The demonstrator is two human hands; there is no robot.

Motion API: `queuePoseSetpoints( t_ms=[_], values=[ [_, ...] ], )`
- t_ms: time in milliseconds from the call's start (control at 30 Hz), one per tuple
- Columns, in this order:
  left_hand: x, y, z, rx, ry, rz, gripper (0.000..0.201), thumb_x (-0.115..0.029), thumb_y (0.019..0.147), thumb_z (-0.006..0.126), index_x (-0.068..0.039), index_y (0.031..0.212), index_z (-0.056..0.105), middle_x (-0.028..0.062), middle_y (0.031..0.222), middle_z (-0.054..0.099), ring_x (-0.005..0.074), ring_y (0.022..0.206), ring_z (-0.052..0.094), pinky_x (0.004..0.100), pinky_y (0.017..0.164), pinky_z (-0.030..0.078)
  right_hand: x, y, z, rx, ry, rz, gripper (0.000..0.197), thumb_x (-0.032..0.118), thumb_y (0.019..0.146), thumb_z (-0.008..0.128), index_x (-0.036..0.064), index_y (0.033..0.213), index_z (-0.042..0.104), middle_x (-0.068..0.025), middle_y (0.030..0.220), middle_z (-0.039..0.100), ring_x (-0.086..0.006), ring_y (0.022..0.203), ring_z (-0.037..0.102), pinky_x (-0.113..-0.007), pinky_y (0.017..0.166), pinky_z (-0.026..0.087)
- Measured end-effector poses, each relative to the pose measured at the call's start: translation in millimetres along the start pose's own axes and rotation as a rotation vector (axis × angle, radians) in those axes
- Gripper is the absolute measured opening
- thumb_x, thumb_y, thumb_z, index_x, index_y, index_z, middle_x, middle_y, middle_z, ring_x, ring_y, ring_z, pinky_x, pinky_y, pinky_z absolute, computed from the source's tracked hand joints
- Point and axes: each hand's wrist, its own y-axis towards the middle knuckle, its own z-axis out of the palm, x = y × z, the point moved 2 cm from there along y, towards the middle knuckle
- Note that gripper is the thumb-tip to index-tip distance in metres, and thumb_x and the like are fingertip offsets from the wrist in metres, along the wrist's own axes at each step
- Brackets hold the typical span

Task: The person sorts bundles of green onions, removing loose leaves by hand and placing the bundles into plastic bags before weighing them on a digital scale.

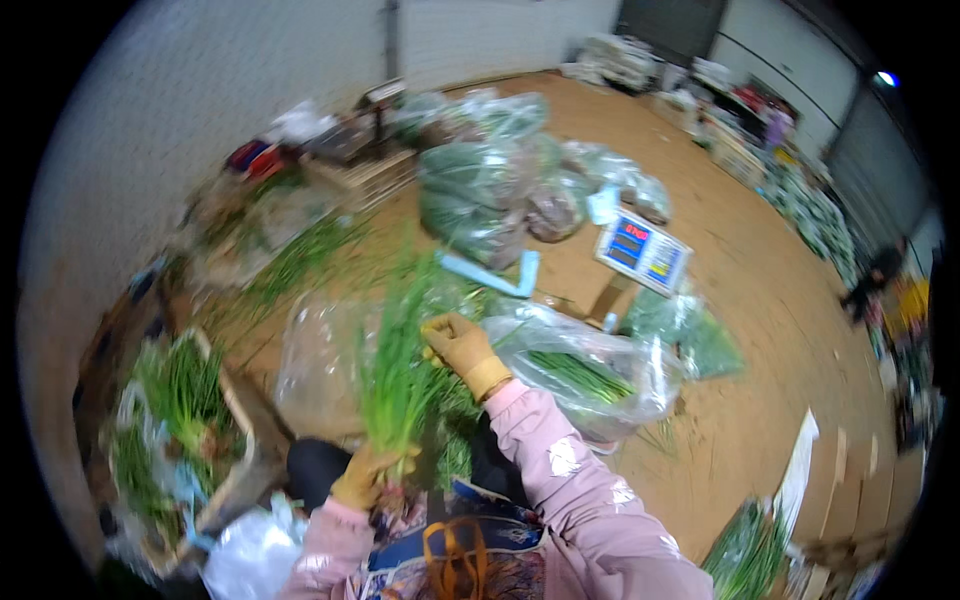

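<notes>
A bunch of long green onions (393,365) stands nearly upright in front of me, leaves up and blurred at their tips. My left hand (365,475), in a yellow glove, is wrapped round its lower end near my lap. The gloved right hand (462,348) is at the right edge of the leaves, its fingers curled closed; whatever lies in them is hidden. To the right of the bunch lies an open clear plastic bag (590,385) with more green onions inside. A flat clear plastic sheet (320,370) is on the floor at the left.
At the left a crate (262,430) holds uncleaned onions. Stuffed plastic bags (470,195) stand ahead, with a digital scale (643,250) to their right. A platform scale (370,150) is near the wall. Cardboard boxes (850,490) stand lower right; a person (880,272) is far right.
</notes>
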Motion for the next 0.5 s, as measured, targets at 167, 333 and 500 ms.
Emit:
queuePoseSetpoints(
  t_ms=[167,333,500],
  values=[
    [-10.2,-22.4,-4.8,-0.452,-0.489,-0.325,0.036,-0.021,0.075,0.061,-0.002,0.103,0.049,0.0097,0.069,0.058,0.0163,0.042,0.051,0.0263,0.034,0.043,-4.9,49.2,-150.5,-0.566,0.123,-0.234,0.053,0.009,0.078,0.052,0.0028,0.127,0.030,-0.0093,0.076,0.061,-0.0137,0.057,0.055,-0.025,0.052,0.044],
    [25.8,-44.2,-41.3,-0.574,-0.670,-0.210,0.028,-0.019,0.081,0.055,0.002,0.098,0.053,0.0110,0.066,0.059,0.0186,0.039,0.054,0.0255,0.033,0.045,25.6,43.6,-130.3,-0.364,0.167,-0.237,0.024,0.018,0.082,0.047,0.0011,0.093,0.058,-0.0056,0.068,0.061,-0.0133,0.055,0.056,-0.026,0.051,0.045],
    [35.9,-35.7,-40.2,-0.494,-0.683,-0.201,0.028,-0.019,0.080,0.056,0.001,0.098,0.051,0.0107,0.066,0.059,0.0182,0.039,0.053,0.0250,0.033,0.044,-48.3,-23.2,37.3,0.840,-0.134,0.448,0.032,0.028,0.089,0.041,0.0044,0.106,0.052,-0.0114,0.090,0.061,-0.0162,0.078,0.061,-0.028,0.068,0.047]
  ],
)
